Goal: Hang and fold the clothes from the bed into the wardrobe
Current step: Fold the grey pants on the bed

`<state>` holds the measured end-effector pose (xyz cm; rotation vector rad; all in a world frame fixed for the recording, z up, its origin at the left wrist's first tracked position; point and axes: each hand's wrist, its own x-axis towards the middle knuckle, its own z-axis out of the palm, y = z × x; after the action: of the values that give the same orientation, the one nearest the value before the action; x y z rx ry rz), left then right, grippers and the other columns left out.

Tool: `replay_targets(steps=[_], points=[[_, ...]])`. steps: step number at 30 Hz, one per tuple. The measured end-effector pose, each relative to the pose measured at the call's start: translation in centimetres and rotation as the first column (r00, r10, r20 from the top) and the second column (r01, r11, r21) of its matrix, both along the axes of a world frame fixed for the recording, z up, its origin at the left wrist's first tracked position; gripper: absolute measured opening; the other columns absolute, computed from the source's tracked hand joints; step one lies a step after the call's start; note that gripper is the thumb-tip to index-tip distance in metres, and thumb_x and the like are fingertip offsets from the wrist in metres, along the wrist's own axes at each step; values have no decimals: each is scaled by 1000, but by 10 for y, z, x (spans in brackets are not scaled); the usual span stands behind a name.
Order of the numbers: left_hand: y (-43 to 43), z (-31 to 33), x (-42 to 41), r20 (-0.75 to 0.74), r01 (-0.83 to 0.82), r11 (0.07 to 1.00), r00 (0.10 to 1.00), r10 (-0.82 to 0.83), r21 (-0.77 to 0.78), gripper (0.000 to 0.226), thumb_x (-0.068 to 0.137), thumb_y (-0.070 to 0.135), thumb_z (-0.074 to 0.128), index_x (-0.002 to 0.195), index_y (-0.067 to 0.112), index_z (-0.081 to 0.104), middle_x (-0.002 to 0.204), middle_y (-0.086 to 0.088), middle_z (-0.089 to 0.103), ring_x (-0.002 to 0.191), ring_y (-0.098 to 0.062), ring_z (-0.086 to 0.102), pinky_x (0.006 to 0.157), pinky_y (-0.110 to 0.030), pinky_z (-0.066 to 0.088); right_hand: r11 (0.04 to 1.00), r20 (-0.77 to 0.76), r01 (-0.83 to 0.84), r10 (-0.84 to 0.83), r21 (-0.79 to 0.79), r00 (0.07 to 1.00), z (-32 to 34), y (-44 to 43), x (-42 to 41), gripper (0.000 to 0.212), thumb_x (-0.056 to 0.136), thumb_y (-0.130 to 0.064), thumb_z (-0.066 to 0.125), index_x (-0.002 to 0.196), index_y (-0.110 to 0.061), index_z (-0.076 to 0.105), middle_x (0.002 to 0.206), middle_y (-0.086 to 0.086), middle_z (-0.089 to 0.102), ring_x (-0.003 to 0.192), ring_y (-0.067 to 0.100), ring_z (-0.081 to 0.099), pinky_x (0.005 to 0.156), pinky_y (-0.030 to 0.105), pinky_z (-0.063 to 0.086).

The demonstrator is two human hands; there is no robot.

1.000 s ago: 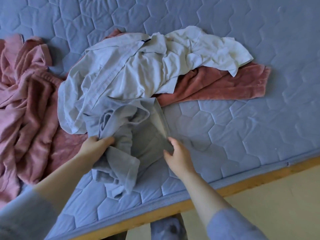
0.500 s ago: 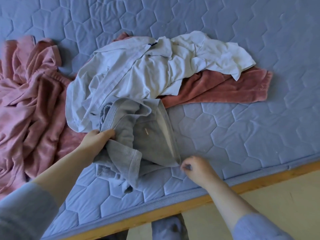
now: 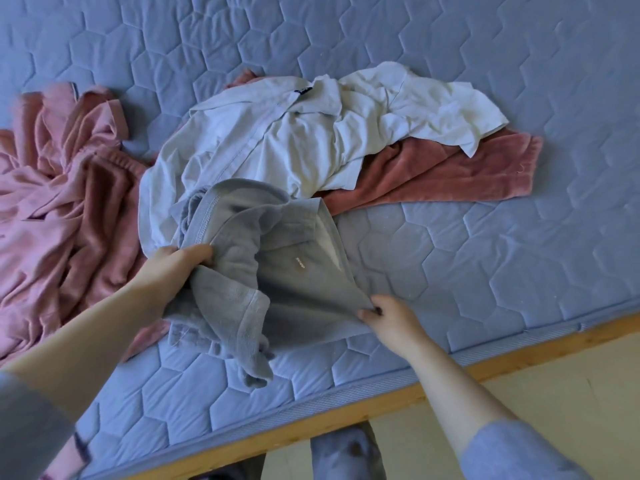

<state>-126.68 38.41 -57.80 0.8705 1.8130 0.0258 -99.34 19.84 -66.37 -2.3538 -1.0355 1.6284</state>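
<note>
Quilted blue mattress fills the view. Near its front edge we see the grey garment, crumpled. The left hand grips a bunched fold at its left side, fingers curled round. The right hand pinches its lower right corner. Behind the grey garment, touching it: a pale blue shirt, then a white top, both over a rust-pink garment. Left of it, a pink heap. We read its long axis hand to hand, roughly along the wooden frame; its ribbed end points at that frame.
</note>
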Motion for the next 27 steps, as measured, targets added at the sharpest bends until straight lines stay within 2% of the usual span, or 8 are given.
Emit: replay_targets(steps=[4, 8, 11, 14, 16, 18, 22, 27], points=[[5, 5, 14, 31, 36, 999, 999, -38, 37, 37, 50, 36, 63, 76, 9, 65, 69, -6, 64, 66, -24, 60, 58, -28, 46, 986, 45, -94, 101, -134, 994, 2, -22, 21, 26, 90, -26, 58, 73, -7, 55, 73, 14, 56, 69, 22, 53, 60, 30, 31], [-9, -1, 32, 36, 89, 992, 995, -93, 84, 32, 51, 37, 62, 70, 12, 65, 68, -4, 65, 66, -22, 62, 58, -28, 48, 954, 85, -204, 226, -219, 970, -6, -9, 10, 35, 86, -33, 63, 62, -18, 43, 64, -1, 44, 70, 18, 47, 57, 29, 32], [-16, -8, 33, 36, 98, 991, 994, -101, 90, 33, 53, 39, 63, 71, 11, 65, 67, -5, 65, 65, -21, 62, 54, -27, 46, 979, 151, -149, 170, -139, 974, -10, 21, -5, 30, 81, -42, 67, 98, -17, 68, 99, 7, 70, 101, 30, 64, 77, 30, 48], [-17, -13, 29, 36, 81, 991, 996, -86, 108, 26, 61, 35, 66, 67, 10, 63, 59, -1, 62, 60, -21, 61, 52, -27, 47, 967, 134, -193, 217, -168, 967, -20, 31, -11, 14, 88, -30, 62, 82, -18, 61, 103, 13, 67, 107, 31, 63, 74, 28, 43], [-15, -14, 26, 30, 70, 990, 997, -74, 119, 24, 61, 35, 64, 63, 12, 58, 51, 3, 57, 55, -18, 57, 50, -27, 45, 959, 161, -226, 254, -170, 954, -23, 20, -4, 18, 96, -27, 53, 95, -12, 64, 113, 17, 65, 109, 33, 61, 78, 30, 43], [-10, -11, 26, 27, 55, 990, 998, -58, 127, 24, 64, 36, 65, 65, 13, 59, 53, 4, 58, 57, -18, 58, 50, -26, 44, 967, 229, -229, 250, -113, 941, -20, -2, 9, 29, 100, -30, 45, 111, -9, 62, 114, 17, 66, 106, 34, 60, 78, 33, 43], [-1, -14, 43, 20, 145, 979, 989, -150, 140, 25, 76, 38, 70, 72, 15, 62, 66, -1, 63, 65, -19, 61, 53, -27, 44, 948, 292, -304, 320, -100, 901, -13, -33, 31, 25, 100, -30, 44, 96, -14, 63, 94, 8, 68, 85, 26, 59, 64, 30, 31], [-31, -45, 91, 188, 322, 945, 933, -307, -54, 32, 76, 36, 72, 100, 18, 61, 98, -7, 68, 88, -26, 67, 79, -41, 58, 997, 64, 25, -21, -76, 998, -16, -17, 38, 21, 96, -23, 53, 85, -7, 61, 81, 11, 64, 85, 29, 60, 70, 34, 42]])
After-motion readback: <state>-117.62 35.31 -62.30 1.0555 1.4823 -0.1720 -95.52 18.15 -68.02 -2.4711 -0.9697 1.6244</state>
